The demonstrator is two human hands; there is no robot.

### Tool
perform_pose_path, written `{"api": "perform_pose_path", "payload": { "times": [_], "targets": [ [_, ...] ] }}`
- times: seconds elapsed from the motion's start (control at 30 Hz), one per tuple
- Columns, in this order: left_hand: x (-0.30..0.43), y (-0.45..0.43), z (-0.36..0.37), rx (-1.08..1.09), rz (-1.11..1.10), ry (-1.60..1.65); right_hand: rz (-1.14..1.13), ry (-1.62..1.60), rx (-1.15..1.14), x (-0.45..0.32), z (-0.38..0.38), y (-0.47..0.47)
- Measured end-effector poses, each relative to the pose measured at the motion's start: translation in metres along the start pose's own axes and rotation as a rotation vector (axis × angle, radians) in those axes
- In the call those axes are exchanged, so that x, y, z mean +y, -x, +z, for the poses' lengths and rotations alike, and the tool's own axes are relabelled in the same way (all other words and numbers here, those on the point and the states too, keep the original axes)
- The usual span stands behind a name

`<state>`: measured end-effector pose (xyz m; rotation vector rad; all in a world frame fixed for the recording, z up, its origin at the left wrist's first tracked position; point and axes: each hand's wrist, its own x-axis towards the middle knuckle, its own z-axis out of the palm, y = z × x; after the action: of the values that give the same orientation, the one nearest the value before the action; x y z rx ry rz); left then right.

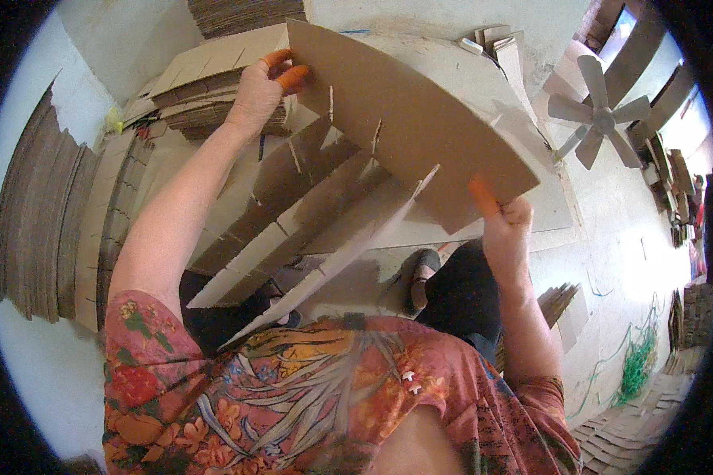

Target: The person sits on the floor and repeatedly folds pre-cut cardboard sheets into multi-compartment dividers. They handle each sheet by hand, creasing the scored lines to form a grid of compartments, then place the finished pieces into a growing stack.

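My left hand [264,89] and my right hand [505,217] wear orange finger covers. Between them they hold a long cardboard strip [416,113] on edge, the left hand at its far end and the right at its near right end. Three slotted cardboard strips [333,231] stand on edge side by side and run from the held strip towards my lap. Their far ends meet it at its slots; how deeply they sit in the slots I cannot tell. Short slots also cut the top edges of these strips.
Stacked slotted cardboard [214,77] lies behind my left hand. Taller cardboard stacks [41,231] stand at the far left. On the right are a fan [602,120], tangled green twine [637,368] and cardboard pieces on the floor [636,424]. A pale board [546,208] lies beneath the work.
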<state>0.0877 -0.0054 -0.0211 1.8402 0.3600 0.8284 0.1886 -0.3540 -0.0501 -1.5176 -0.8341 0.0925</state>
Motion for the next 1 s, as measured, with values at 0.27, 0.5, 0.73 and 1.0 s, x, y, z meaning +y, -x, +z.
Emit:
{"api": "perform_pose_path", "payload": {
  "times": [0.27,0.5,0.73,1.0],
  "targets": [
    [-0.032,-0.001,-0.01,-0.155,-0.187,-0.287,0.018,0.084,-0.084,0.029,0.01,0.021],
    [0.005,0.047,0.007,-0.103,0.112,-0.588,-0.229,0.218,-0.083,-0.012,-0.005,0.004],
    [0.028,0.098,0.064,-0.46,0.129,-0.482,-0.176,0.439,-0.308,-0.018,-0.011,0.005],
    [0.014,0.093,0.06,-0.411,0.051,-0.578,-0.163,0.524,-0.351,-0.025,-0.015,0.009]
  ]
}}
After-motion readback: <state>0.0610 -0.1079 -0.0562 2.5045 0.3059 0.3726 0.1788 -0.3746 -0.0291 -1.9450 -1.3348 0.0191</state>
